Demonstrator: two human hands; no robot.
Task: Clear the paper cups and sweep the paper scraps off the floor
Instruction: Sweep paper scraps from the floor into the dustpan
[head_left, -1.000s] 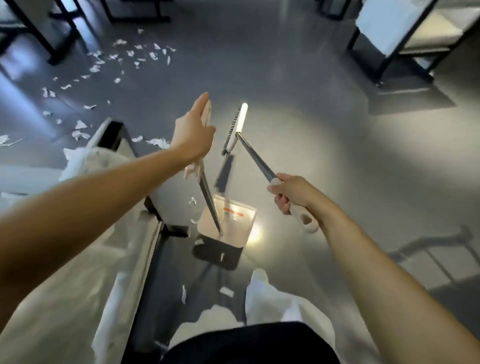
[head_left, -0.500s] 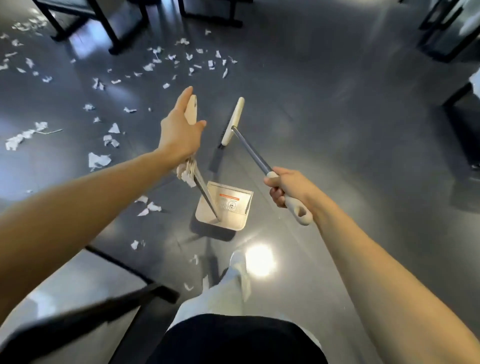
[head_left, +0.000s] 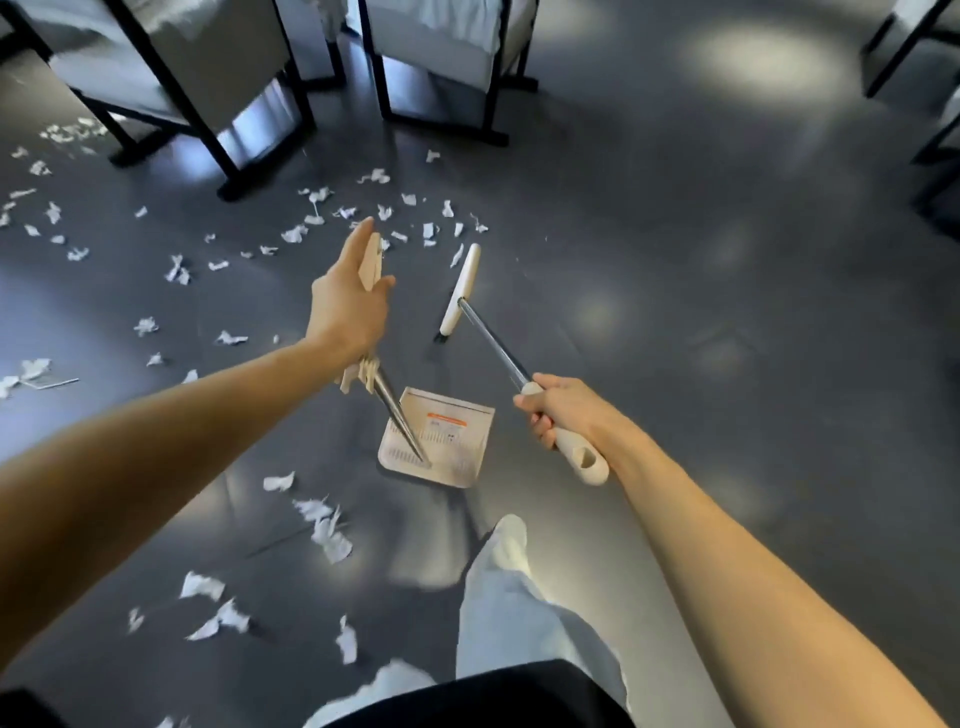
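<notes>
Paper scraps (head_left: 324, 527) lie on the dark floor (head_left: 701, 374) beside the person's leg (head_left: 514, 603). The right hand (head_left: 563, 410) is curled round the cream grip of the broom (head_left: 464, 283), and the left hand (head_left: 348, 306) clasps the long handle of the dustpan (head_left: 449, 441), the pan low between them. Beyond the broom head, more scraps litter the floor.

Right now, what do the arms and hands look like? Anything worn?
No gloves on the left hand or right hand; no watch, ring or band shows. The left arm and right arm are bare, no sleeves in view.
</notes>
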